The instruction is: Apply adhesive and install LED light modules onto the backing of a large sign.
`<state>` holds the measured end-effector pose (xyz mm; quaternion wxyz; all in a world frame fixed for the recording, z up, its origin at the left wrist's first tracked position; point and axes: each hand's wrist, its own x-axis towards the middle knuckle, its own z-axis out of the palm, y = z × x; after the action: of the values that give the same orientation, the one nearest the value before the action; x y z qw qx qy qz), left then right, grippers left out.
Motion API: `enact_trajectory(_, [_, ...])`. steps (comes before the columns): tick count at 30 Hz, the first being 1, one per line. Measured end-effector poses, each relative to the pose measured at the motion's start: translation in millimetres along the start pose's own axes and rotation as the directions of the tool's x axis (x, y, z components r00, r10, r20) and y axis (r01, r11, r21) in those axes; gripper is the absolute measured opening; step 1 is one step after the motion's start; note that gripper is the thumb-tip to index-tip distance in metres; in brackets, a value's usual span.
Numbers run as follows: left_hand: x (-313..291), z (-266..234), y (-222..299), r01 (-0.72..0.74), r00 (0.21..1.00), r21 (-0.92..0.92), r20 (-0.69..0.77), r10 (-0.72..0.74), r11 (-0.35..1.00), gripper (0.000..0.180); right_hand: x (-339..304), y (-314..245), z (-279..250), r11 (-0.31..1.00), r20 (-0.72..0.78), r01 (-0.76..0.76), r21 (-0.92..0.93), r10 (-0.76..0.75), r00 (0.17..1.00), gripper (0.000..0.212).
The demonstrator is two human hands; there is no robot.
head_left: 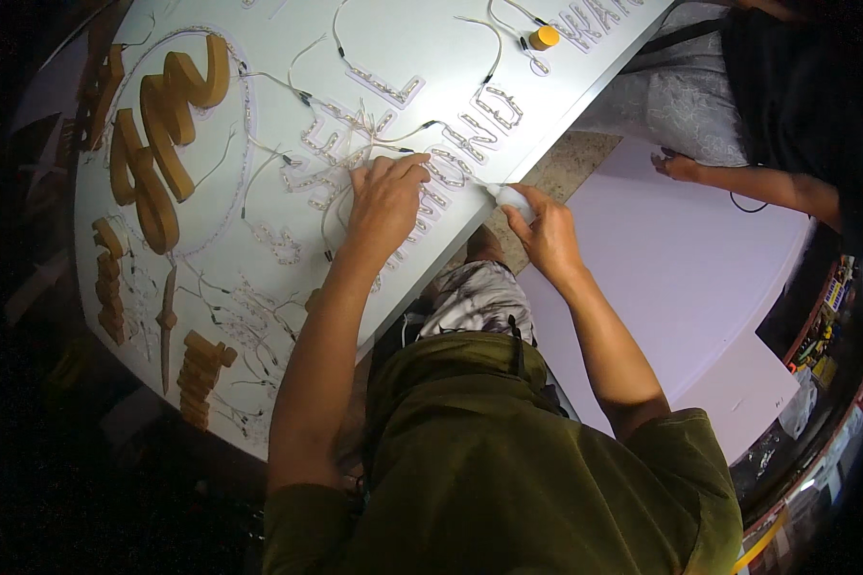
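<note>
My right hand (pixel 547 235) is closed around a small white squeeze bottle (pixel 514 199) with a narrow nozzle. Its tip points left at a round letter-shaped LED piece (pixel 448 171) near the table's edge. My left hand (pixel 390 196) is bent over the other side of that piece, with thumb and forefinger close together at its rim; the fingertips are partly hidden. More letter-shaped pieces with small LEDs and thin wires lie around, among them one (pixel 501 105) farther up the row. A tangle of wires (pixel 364 125) spreads beyond my left hand.
The white table (pixel 288 38) slants across the view. Gold-coloured script letters (pixel 163 125) lie inside an LED-lined ring at left, with smaller gold letters (pixel 201 374) nearer. A yellow-capped container (pixel 544 38) stands at the far edge. At right, another person's hand (pixel 676 165) is above a pale sheet (pixel 662 259).
</note>
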<state>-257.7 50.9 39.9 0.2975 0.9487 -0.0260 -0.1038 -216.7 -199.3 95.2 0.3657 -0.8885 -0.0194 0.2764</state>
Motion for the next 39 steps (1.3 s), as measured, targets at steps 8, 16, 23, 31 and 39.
enact_trajectory(8, [0.0,-2.1,1.9,0.021,1.000,0.003,0.020,-0.021,1.000,0.018,3.6,-1.0,-3.5,0.999,0.027,-0.009,-0.042,0.010,1.000,0.030])
enact_trajectory(16, [0.3,-1.5,3.0,0.005,1.000,-0.002,-0.002,-0.005,1.000,0.018,9.7,15.5,-9.6,0.985,0.030,0.102,-0.142,-0.099,0.995,0.033])
enact_trajectory(23, [-1.2,0.2,1.7,0.001,1.000,-0.002,-0.013,-0.001,1.000,0.018,15.5,4.7,-26.2,0.981,0.074,0.117,-0.158,-0.106,0.992,0.031])
enact_trajectory(31, [-0.2,-1.4,4.7,0.017,0.999,-0.004,-0.032,-0.017,1.000,0.017,19.6,5.8,-34.8,0.970,0.125,0.102,-0.219,-0.076,0.989,0.032])
enact_trajectory(39, [0.4,-2.3,4.9,0.028,1.000,-0.005,-0.010,-0.028,1.000,0.019,17.7,5.7,-42.4,0.969,0.114,0.138,-0.206,-0.116,0.987,0.030])
